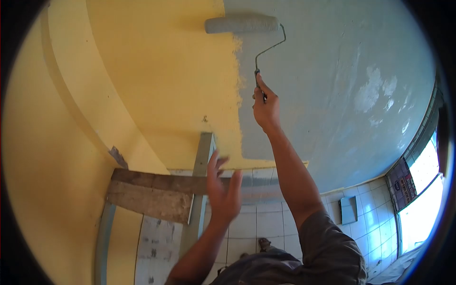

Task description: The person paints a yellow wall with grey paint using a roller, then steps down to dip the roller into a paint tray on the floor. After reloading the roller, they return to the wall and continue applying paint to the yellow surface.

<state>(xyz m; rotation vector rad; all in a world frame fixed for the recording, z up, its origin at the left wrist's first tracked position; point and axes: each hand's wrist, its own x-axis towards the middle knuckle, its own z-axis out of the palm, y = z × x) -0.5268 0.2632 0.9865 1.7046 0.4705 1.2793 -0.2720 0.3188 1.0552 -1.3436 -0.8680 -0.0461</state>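
Note:
My right hand is wrapped round the handle of a paint roller, arm stretched up to the wall. The roller's grey sleeve lies level across the border between the yellow wall and the grey-painted part. A bent wire frame runs from the sleeve's right end down to the handle. Lower down, my left hand is raised with its fingers apart and nothing in it, slightly blurred. It overlaps a grey upright post and a brown plank-like ledge in this view.
A paint tray lies on the white tiled floor at the right. Bright light comes through an opening beyond it. Pale patches mark the grey wall. My foot stands on the tiles below.

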